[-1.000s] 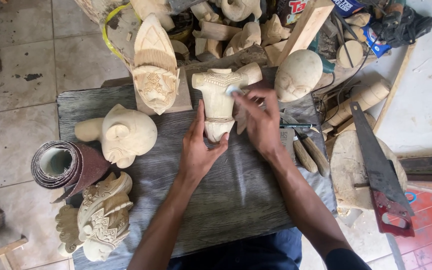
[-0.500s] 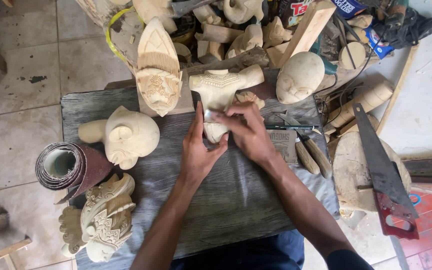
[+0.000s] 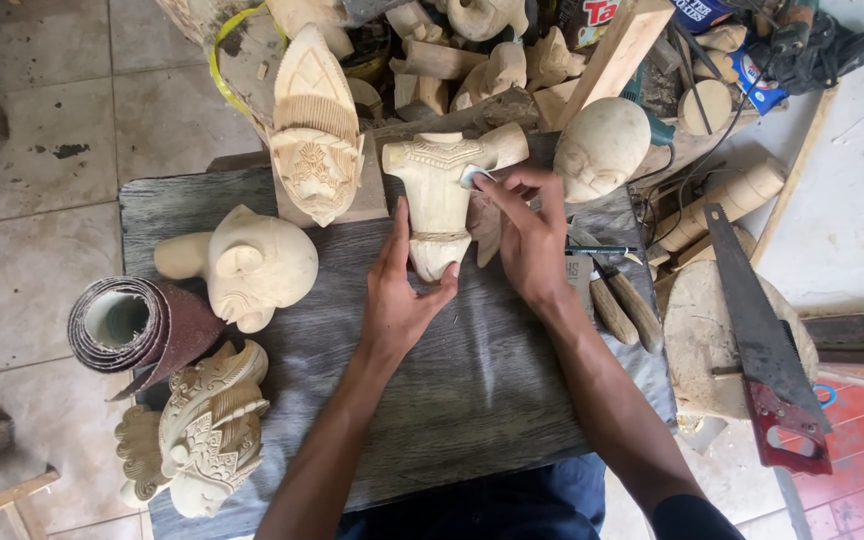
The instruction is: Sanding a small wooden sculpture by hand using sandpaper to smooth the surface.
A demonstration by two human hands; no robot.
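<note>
A pale wooden torso (image 3: 440,205) lies flat on the grey plank bench (image 3: 472,400), shoulders away from the carver; the left hand (image 3: 399,295) lies open along its left flank and waist, thumb hooked under the lower end to pin it; the right hand (image 3: 530,232) pinches a small scrap of sandpaper (image 3: 474,176) against the shoulder. Done well, this sanding likely wants short, light strokes following the curve, the steadying hand pressing firmly — and the carved collar spared. Counted outward: one torso in hand; two plain carved heads, a round one (image 3: 252,265) at left and a bald one (image 3: 602,148) at right; two ornate crowned carvings (image 3: 317,130) (image 3: 202,425); one roll of sandpaper (image 3: 137,325); one red-handled saw (image 3: 762,340); two wooden tool handles (image 3: 622,305) — and a heap of offcuts (image 3: 472,50) beyond.
</note>
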